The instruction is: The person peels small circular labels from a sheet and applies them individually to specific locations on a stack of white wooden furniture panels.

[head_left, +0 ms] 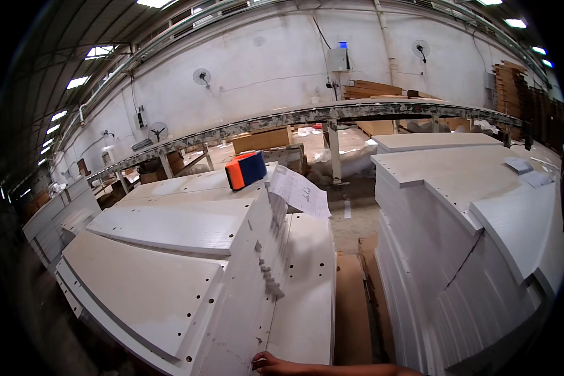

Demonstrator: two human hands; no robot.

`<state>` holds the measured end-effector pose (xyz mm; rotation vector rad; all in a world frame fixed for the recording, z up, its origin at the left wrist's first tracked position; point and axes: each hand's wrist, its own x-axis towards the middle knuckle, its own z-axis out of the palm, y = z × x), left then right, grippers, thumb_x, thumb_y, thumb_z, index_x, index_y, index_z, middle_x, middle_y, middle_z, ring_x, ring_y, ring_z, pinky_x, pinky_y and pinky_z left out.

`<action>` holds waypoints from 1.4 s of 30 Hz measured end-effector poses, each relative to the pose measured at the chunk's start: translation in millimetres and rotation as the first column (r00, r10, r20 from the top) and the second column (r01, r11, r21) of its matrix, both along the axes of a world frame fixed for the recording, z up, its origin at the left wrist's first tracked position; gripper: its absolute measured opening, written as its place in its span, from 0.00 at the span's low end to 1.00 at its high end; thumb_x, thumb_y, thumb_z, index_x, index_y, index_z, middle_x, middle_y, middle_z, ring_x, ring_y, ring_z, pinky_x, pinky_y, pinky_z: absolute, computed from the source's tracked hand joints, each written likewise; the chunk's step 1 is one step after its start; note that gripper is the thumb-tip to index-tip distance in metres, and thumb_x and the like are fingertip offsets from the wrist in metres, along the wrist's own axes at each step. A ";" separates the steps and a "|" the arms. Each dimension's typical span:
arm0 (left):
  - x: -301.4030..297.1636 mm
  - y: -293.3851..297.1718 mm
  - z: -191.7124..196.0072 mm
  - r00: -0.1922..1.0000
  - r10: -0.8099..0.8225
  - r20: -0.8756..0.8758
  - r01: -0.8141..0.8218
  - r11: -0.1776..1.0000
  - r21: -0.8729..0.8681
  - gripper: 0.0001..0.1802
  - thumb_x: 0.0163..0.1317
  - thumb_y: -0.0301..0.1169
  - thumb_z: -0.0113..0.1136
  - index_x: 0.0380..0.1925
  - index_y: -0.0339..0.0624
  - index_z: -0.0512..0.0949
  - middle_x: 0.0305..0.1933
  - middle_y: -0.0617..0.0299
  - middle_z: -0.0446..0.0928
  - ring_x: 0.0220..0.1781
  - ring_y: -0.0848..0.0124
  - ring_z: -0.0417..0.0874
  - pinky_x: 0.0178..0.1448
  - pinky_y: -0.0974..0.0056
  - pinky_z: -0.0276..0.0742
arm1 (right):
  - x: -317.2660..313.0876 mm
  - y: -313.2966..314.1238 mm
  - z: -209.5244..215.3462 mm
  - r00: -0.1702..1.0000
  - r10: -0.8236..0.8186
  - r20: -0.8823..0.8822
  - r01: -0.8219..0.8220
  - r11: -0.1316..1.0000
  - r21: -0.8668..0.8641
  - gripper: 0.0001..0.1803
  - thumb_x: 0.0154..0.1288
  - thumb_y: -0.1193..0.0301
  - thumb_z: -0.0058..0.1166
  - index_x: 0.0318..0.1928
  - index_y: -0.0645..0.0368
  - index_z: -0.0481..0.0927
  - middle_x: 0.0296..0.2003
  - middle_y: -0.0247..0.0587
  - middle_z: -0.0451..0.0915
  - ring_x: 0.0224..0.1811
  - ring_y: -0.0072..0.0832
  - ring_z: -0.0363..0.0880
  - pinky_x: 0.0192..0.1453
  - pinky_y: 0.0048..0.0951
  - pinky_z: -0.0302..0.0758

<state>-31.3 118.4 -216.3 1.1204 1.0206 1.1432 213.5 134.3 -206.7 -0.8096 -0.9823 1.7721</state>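
My right hand [271, 364] reaches in from the lower edge, its forearm lying toward the right. Its fingers are loosely bent and slightly apart, with nothing visible in them. It is nearest the side of a stack of white panels [150, 263] with small dark holes, beside a lower pale panel [304, 276]. Whether the fingertips touch the stack I cannot tell. My left hand is out of view. On the stack's far end rests an orange and dark blue block [245, 170]. Next to it a sheet of paper with handwriting [299, 192] hangs over the edge.
A second tall stack of white panels [413, 250] stands on the right, with small papers [527, 172] on top. Between the stacks runs a narrow gap with brown boards [353, 307] on the floor. A long conveyor-like bench [294, 117] crosses behind, before a white wall with fans.
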 end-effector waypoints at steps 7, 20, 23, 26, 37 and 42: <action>23.4 -32.3 12.4 1.000 0.019 0.001 -0.019 0.999 0.038 0.08 0.58 0.34 0.46 0.27 0.42 0.69 0.19 0.63 0.66 0.21 0.75 0.65 0.28 0.69 0.62 | -0.4 -25.0 63.8 1.000 -0.013 -0.013 0.013 1.000 0.005 0.24 0.62 0.73 0.46 0.55 0.56 0.52 0.39 0.43 0.72 0.29 0.25 0.73 0.31 0.29 0.74; 134.4 -66.0 136.9 0.847 -0.339 -0.410 0.424 0.895 0.137 0.10 0.60 0.31 0.44 0.27 0.39 0.74 0.21 0.57 0.69 0.24 0.72 0.68 0.31 0.65 0.66 | 60.5 -49.3 143.7 0.967 -0.221 0.128 0.193 0.961 0.199 0.15 0.68 0.70 0.40 0.54 0.57 0.62 0.52 0.37 0.71 0.37 0.18 0.67 0.47 0.22 0.69; 159.0 -44.9 133.8 0.795 -0.461 -0.394 0.552 0.819 0.156 0.12 0.61 0.31 0.44 0.26 0.38 0.75 0.20 0.59 0.70 0.22 0.73 0.67 0.28 0.65 0.65 | 81.6 -59.4 156.0 0.957 -0.285 0.045 0.269 0.938 0.218 0.15 0.68 0.70 0.40 0.53 0.58 0.62 0.53 0.38 0.70 0.38 0.18 0.67 0.48 0.23 0.69; 174.7 -32.3 138.1 0.885 -0.406 -0.227 0.455 0.856 0.244 0.13 0.63 0.33 0.46 0.25 0.39 0.75 0.17 0.68 0.66 0.20 0.81 0.60 0.22 0.72 0.56 | 87.9 -70.7 168.4 0.940 -0.339 0.045 0.316 0.909 0.272 0.14 0.68 0.69 0.40 0.52 0.59 0.63 0.51 0.38 0.70 0.41 0.19 0.68 0.49 0.25 0.69; 172.2 -37.7 212.1 0.994 0.067 -0.090 -0.030 0.929 0.369 0.16 0.66 0.34 0.43 0.22 0.37 0.69 0.19 0.70 0.63 0.22 0.81 0.60 0.24 0.74 0.56 | 77.0 -108.5 236.6 0.641 -0.377 0.668 -0.249 0.721 0.646 0.34 0.48 0.51 0.61 0.48 0.59 0.64 0.35 0.46 0.73 0.37 0.39 0.73 0.41 0.33 0.70; 185.7 -42.9 260.0 0.975 0.197 0.099 -0.220 0.845 0.487 0.16 0.65 0.35 0.43 0.22 0.38 0.70 0.18 0.71 0.61 0.20 0.81 0.58 0.23 0.74 0.54 | 75.1 -104.4 255.0 0.593 -0.269 0.759 -0.384 0.734 0.560 0.19 0.62 0.59 0.47 0.48 0.57 0.65 0.36 0.43 0.72 0.34 0.39 0.72 0.40 0.33 0.70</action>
